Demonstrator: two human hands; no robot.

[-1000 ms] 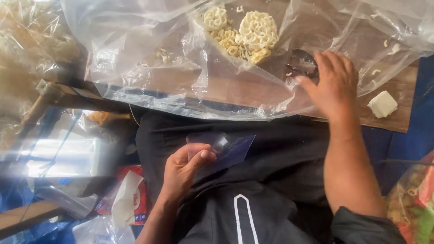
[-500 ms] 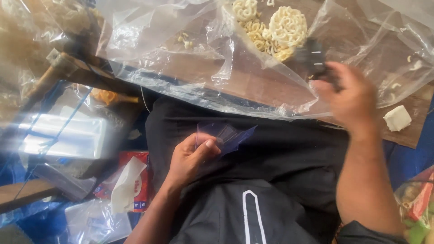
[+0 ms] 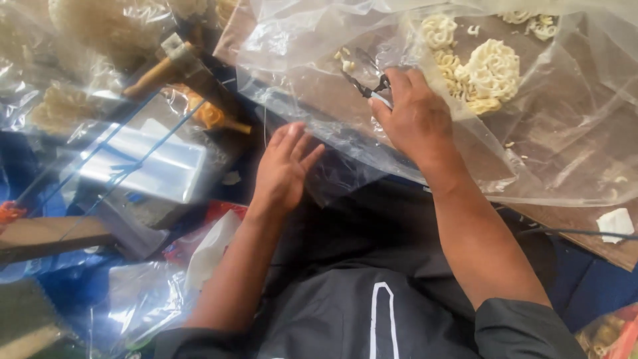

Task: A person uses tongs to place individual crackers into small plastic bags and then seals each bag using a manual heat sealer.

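Observation:
My right hand rests on the clear plastic sheet that covers the brown table. Its fingers are closed on a dark scissors-like tool, whose black loops stick out by the fingertips. Pale, curly noodle-like crackers lie on the sheet just right of that hand. My left hand is lower and to the left, over my dark lap. Its fingers are spread and it holds nothing, with the fingertips near the hanging edge of the sheet. A fold of thin clear plastic lies beside it.
A stack of flat clear bags lies at left, crossed by blue strings. A wooden-handled tool and bags of crackers are at upper left. A red packet lies below. A white scrap sits on the table's right edge.
My right hand has moved left along the table and closed on the dark tool. My left hand has let go of the small clear bag, opened and risen toward the sheet.

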